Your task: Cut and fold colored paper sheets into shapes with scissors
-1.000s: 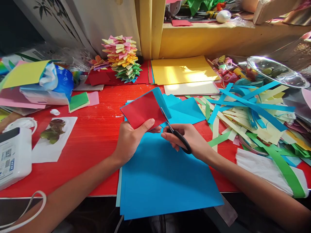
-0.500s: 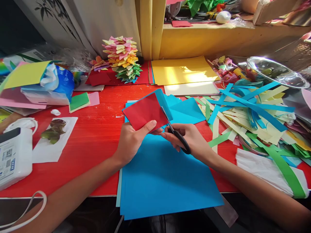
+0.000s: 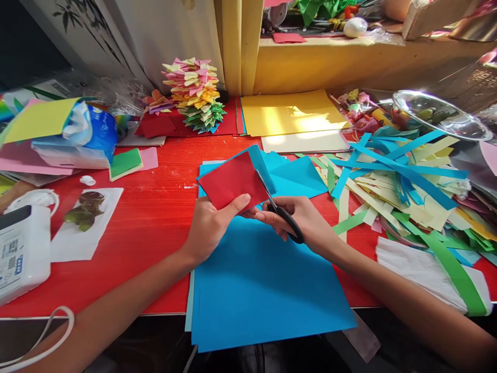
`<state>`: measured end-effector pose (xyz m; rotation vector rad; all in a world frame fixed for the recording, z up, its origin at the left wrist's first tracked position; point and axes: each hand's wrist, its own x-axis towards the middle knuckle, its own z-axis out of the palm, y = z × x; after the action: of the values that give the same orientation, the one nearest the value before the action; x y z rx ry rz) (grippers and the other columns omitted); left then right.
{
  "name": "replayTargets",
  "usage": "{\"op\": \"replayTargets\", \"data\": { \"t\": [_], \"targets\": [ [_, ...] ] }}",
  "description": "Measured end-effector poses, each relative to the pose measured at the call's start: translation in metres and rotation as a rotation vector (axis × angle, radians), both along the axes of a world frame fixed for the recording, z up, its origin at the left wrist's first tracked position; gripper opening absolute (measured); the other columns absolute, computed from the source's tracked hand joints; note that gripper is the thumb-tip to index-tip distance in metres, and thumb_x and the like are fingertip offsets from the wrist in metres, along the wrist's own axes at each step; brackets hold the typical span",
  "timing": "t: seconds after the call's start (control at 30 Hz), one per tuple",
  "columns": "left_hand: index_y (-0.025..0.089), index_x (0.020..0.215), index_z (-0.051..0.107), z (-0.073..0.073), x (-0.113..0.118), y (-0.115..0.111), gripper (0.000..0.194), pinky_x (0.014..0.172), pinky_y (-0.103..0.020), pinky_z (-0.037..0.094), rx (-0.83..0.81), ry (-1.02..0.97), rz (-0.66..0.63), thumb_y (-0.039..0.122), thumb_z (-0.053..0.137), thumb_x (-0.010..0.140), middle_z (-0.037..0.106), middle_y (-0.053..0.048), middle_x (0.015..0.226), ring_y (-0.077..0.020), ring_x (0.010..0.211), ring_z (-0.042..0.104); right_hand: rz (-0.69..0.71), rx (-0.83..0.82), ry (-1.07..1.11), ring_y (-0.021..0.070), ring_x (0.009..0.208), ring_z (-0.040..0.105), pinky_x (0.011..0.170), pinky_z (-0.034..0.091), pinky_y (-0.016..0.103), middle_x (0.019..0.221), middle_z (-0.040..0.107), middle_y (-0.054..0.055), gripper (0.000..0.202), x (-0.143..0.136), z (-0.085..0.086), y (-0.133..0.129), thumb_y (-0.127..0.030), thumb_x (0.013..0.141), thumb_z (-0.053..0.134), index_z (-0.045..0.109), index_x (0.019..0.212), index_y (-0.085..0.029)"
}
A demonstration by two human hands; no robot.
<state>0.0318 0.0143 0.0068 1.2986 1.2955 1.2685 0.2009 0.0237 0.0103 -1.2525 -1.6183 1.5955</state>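
Observation:
My left hand (image 3: 212, 223) grips a red paper piece (image 3: 233, 181) with blue paper (image 3: 262, 160) behind it, thumb on the red face. My right hand (image 3: 298, 220) has its fingers in the black handles of a pair of scissors (image 3: 289, 220). The blades point up and left along the right edge of the red piece, over the blue paper. Below both hands lie large blue sheets (image 3: 267, 290), over the table's front edge. More cut blue pieces (image 3: 301, 178) rest just behind the scissors.
Cut paper strips (image 3: 404, 181) are heaped on the right, near a shiny bowl (image 3: 438, 111). A folded-paper stack (image 3: 196, 96) and yellow sheets (image 3: 291, 111) stand at the back. At left are a white device (image 3: 23, 254), peels on paper (image 3: 87, 212) and a blue packet (image 3: 97, 129).
The red piece has shifted very slightly down at its top edge against the scissors. Both hands keep their holds, and the whole view has drifted slightly left.

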Motion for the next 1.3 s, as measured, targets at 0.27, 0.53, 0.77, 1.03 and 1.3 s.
{"op": "replayTargets", "data": {
  "t": [0.27,0.53,0.77,1.03,1.3],
  "targets": [
    [0.016,0.065,0.068,-0.0002,-0.0008,-0.0019,0.016,0.058,-0.024,0.052,-0.025,-0.006,-0.048,0.03,0.066,0.074,0.069,0.001,0.065,-0.0153,0.061,0.065,-0.038,-0.015,-0.007,0.0079,0.044,0.044,0.04,0.03,0.02,0.049,0.046,-0.005,0.04,-0.0015,0.0012,0.0012,-0.052,0.067,0.07,0.053,0.066,-0.016],
    [0.017,0.061,0.068,-0.0008,-0.0011,-0.0018,0.021,0.058,-0.024,0.052,-0.013,0.016,-0.085,0.03,0.064,0.076,0.069,0.001,0.06,-0.0146,0.057,0.065,-0.031,-0.019,0.012,0.0084,0.046,0.045,0.04,0.028,0.02,0.051,0.05,-0.003,0.042,-0.0009,-0.002,0.0007,-0.055,0.068,0.068,0.052,0.063,-0.016],
    [0.015,0.058,0.066,0.0005,-0.0016,-0.0033,0.026,0.064,-0.027,0.054,-0.024,0.039,-0.122,0.031,0.061,0.078,0.069,-0.002,0.061,-0.0167,0.059,0.066,-0.059,0.047,-0.001,0.0086,0.044,0.043,0.04,0.03,0.022,0.05,0.049,-0.003,0.046,-0.0017,-0.0019,-0.001,-0.057,0.064,0.07,0.047,0.06,-0.017],
    [0.016,0.059,0.067,0.0009,-0.0018,-0.0034,0.025,0.062,-0.026,0.054,-0.052,0.034,-0.16,0.032,0.062,0.077,0.069,-0.002,0.06,-0.0169,0.059,0.066,-0.052,0.031,0.004,0.0086,0.046,0.046,0.043,0.032,0.021,0.051,0.049,-0.004,0.046,-0.0028,-0.0003,0.0013,-0.055,0.065,0.071,0.045,0.059,-0.017],
    [0.015,0.058,0.065,0.0,-0.0015,-0.002,0.027,0.062,-0.028,0.054,-0.063,0.041,-0.155,0.033,0.062,0.077,0.068,-0.003,0.059,-0.0178,0.059,0.066,-0.072,0.04,0.013,0.0084,0.044,0.043,0.041,0.03,0.022,0.049,0.048,-0.004,0.047,-0.0045,0.0001,0.0004,-0.058,0.066,0.068,0.046,0.059,-0.017]
  ]
}}
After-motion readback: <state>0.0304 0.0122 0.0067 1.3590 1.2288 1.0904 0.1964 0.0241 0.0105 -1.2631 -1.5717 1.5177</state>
